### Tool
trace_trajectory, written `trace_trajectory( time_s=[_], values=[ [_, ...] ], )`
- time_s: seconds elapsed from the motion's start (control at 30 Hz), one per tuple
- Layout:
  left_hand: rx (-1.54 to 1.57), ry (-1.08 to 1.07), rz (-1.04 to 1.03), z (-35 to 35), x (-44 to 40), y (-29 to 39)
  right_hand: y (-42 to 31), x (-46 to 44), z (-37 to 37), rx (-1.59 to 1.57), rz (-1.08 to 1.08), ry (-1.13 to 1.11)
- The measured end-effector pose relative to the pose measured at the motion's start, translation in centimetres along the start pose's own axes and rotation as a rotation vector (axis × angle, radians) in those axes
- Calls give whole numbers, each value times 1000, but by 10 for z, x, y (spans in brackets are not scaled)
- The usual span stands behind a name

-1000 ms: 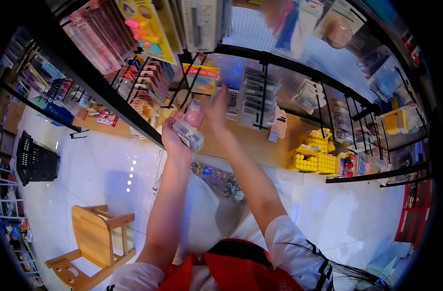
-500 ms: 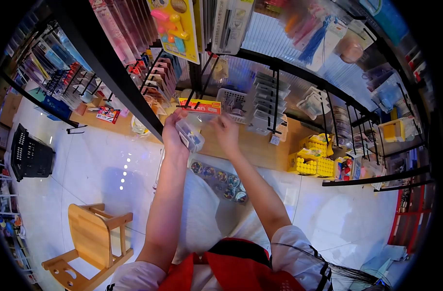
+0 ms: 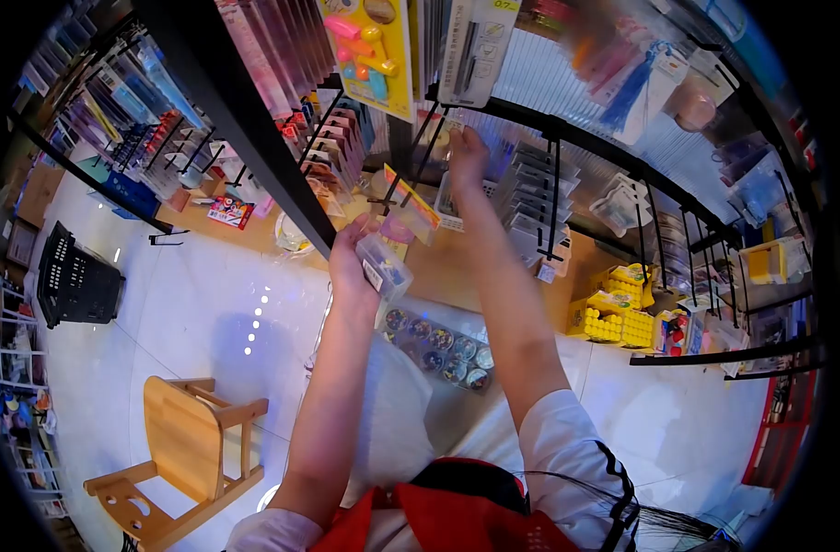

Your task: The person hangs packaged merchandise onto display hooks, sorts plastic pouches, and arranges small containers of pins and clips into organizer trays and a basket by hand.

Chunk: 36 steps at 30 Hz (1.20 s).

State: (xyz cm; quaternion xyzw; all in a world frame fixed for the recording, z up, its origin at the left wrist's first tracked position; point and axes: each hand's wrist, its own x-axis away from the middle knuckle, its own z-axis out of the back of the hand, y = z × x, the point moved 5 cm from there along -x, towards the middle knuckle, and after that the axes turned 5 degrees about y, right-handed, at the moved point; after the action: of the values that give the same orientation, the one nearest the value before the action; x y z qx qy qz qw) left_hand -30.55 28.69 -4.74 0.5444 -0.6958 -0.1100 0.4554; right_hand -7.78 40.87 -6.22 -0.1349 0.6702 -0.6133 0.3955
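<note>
My left hand (image 3: 351,267) is closed around a small clear plastic box (image 3: 383,267) with a white label and bluish contents, held low in front of the shelf. My right hand (image 3: 469,158) is raised to the display hooks at the back, its fingers pinched together beside a small pale packet (image 3: 452,120); what they grip is hard to make out. Between the hands, a clear pack with a red and yellow header card (image 3: 412,201) hangs tilted on a black hook. Below the left hand lies a clear tray of round, colourful-filled tubs (image 3: 438,350).
A black post (image 3: 245,129) slants close by my left hand. Grey carded packs (image 3: 535,198) hang right of my right forearm. Yellow boxes (image 3: 613,313) stand on the wooden shelf (image 3: 447,276). A wooden chair (image 3: 185,437) and a black basket (image 3: 75,276) are on the floor at left.
My right hand has moved up and back from the red and yellow card to the rear hooks. That card has swung to a tilt. My left hand still holds the clear box.
</note>
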Motion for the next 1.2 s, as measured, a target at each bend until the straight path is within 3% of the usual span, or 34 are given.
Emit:
trace_trajectory(
  time_s=[0.2,0.33,0.37,0.43,0.57,0.6,0.67,0.7,0.73,0.8,0.87,0.9,0.97,1.0,1.07,1.1,1.13,1.2],
  values=[
    [-20,-28,7,-7,1,1,-16,41,15,-130,28,-104],
    [-4,-6,44,-12,1,0,-21,56,22,9,-35,-319],
    [4,-2,51,-10,-1,-1,-19,60,27,-31,9,-255],
    [136,-285,152,4,-24,-11,-18,79,39,-112,101,-130],
    [62,-696,291,-22,-4,-12,-44,169,95,-123,-245,-107],
    [-205,-490,314,-20,1,-20,-39,195,102,-311,-419,-142],
    [-620,-552,148,-50,45,-29,-44,237,111,-797,-646,-316],
    [-604,-794,199,-61,50,-51,-54,247,120,-1089,-684,-468],
    [-579,-1033,252,-67,54,-73,-53,247,137,-805,-617,-449],
    [-525,-1241,311,-85,78,-108,-62,246,175,-243,-483,-388],
    [-467,-1261,371,-102,98,-135,-99,240,202,-443,-633,-244],
    [-432,-1281,396,-112,105,-146,-100,235,223,-266,-673,-295],
    [-521,-1406,276,-117,106,-178,-106,229,260,67,-730,-298],
    [-563,-1471,211,-121,104,-198,-110,226,279,67,-739,-221],
    [-966,-1581,74,-114,88,-234,-112,217,314,57,-747,-76],
    [-1319,-1637,-157,-106,64,-268,-113,212,326,47,-728,-10],
    [-1663,-1641,-412,-98,43,-295,-114,211,337,40,-712,47],
    [-1700,-1392,-527,-115,34,-277,-109,204,360,39,-680,95]
  ],
)
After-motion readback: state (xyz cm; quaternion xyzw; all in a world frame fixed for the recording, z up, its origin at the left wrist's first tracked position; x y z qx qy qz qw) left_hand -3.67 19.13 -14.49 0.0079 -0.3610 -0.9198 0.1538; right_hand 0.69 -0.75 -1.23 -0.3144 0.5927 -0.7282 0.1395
